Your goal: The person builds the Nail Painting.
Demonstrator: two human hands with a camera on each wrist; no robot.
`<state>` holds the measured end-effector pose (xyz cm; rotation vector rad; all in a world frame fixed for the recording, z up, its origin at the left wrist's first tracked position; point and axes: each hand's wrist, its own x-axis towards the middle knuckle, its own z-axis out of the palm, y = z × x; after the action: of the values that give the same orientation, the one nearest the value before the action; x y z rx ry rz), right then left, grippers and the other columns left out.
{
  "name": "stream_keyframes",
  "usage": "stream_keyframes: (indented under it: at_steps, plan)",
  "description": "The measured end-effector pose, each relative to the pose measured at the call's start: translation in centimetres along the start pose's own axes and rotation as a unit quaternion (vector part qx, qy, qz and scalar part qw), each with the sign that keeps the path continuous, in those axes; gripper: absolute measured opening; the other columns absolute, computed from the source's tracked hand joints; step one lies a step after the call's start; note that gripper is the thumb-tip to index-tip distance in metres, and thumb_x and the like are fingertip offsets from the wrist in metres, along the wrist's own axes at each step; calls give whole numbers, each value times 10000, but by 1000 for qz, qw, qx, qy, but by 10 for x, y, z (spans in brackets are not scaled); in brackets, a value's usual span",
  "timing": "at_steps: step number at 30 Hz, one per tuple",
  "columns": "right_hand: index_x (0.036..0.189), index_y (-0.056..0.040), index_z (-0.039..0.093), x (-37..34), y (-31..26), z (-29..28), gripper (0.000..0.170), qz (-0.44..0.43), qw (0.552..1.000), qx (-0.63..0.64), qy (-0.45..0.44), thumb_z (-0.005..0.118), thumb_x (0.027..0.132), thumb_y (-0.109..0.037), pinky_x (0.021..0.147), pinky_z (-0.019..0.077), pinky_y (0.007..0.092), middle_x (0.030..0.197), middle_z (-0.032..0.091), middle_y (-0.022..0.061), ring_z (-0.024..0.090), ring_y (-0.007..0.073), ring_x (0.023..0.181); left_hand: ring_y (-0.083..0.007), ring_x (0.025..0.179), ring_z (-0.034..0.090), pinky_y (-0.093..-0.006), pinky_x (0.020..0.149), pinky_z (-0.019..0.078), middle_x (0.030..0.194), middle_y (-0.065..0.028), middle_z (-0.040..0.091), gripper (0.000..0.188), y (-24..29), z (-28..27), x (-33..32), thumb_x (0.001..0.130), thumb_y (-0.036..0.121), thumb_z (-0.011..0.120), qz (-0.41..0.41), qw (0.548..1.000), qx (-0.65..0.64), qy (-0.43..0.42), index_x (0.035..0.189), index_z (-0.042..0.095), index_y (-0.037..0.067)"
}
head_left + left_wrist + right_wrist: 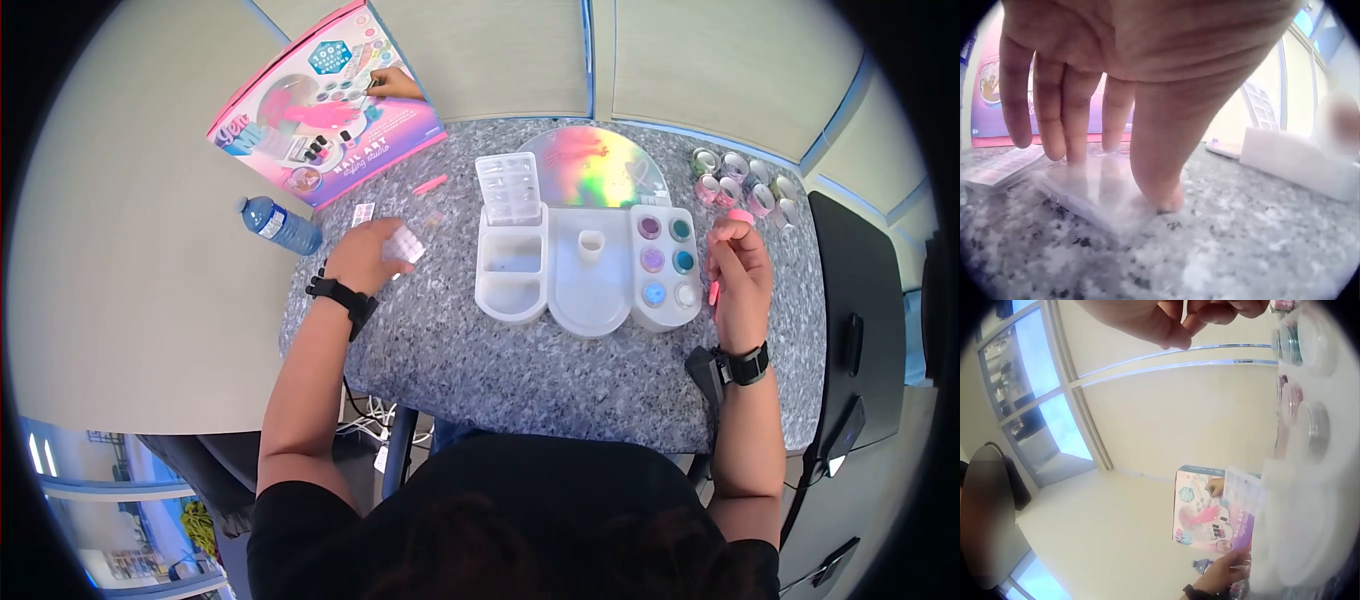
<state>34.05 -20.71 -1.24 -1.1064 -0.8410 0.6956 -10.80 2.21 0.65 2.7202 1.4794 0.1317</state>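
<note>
A small clear plastic case lies on the speckled tabletop under my left hand. In the left wrist view the thumb grips its near right edge while the fingertips come down on its far side. Beside it is a flat sheet with rows of small pieces. My right hand hovers by the right side of the white nail art tray, its fingers loosely curled. The right wrist view shows nothing between those fingers. A pink piece shows just beyond them, and a pink stick beside the hand.
Glitter pots fill the tray's right section. A clear compartment box leans at its back left, before a shiny round panel. Several small jars stand back right. A nail art box and water bottle stand left.
</note>
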Motion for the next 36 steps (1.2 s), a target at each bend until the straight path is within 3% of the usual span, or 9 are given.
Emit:
stream_keyframes:
  at_steps: [3,5,9,13,15,18,22,28,36]
  plan:
    - [1057,-100,677,-2,-2,3,39,2,1000,-1,0,667,1035,-70,695,388,208,1031,649,-55,521,23,809,-310,1071,709,-436,919,560,1159,-188,721,661,18,-11,1,806,247,913,3,995,-87,-41,1403,659,119]
    - [1053,-99,679,-1,-2,5,36,-4,1000,0,3,672,1033,-70,692,386,208,1028,648,-57,519,23,803,-259,941,691,-383,852,550,1049,-128,713,451,24,-17,4,831,217,892,-4,986,-152,-75,1232,735,86]
    - [1052,-101,680,-1,-2,4,34,-5,1000,-7,20,684,1029,-75,688,385,207,1024,645,-59,512,26,785,-324,875,697,-413,825,556,1007,-140,737,307,20,-31,13,850,236,859,12,985,-115,-128,1064,760,38]
    - [1045,-101,671,2,1,1,26,2,1000,-9,24,682,1033,-81,689,388,208,1027,644,-58,512,29,784,-175,836,706,-326,755,554,931,-86,731,111,47,-51,12,931,88,789,30,969,-241,45,987,741,5]
    - [1043,-100,669,3,9,-7,25,2,1000,-4,18,681,1033,-81,691,391,208,1027,644,-56,513,30,784,-123,830,719,-292,721,555,978,-85,759,108,68,-50,17,952,80,781,-20,888,-447,109,1023,751,5]
    - [1042,-100,667,6,9,-4,25,-4,1000,-2,13,679,1033,-79,695,398,209,1024,645,-54,517,32,786,-95,806,719,-270,700,550,983,-76,774,137,80,-29,35,965,87,779,60,896,-416,145,1076,762,10]
    - [1051,-102,664,6,9,-7,34,-4,1000,-19,24,672,1036,-72,697,402,206,1008,650,-48,522,32,789,-154,692,718,-326,637,546,938,-94,780,227,103,-14,46,913,181,838,8,914,-386,127,1095,782,57]
    - [1031,-102,653,6,9,-8,40,0,999,-34,12,668,1042,-67,694,399,205,1030,647,-44,520,34,792,-220,657,723,-364,623,565,969,-78,792,212,128,-8,41,883,240,860,31,946,-265,186,1029,793,102]
    - [1022,-107,649,7,12,-8,41,-1,1000,-17,6,660,1052,-80,706,405,210,1057,644,-48,526,33,809,-218,724,745,-353,649,565,955,-79,809,200,127,19,42,894,244,851,-17,924,-316,216,1019,801,97]
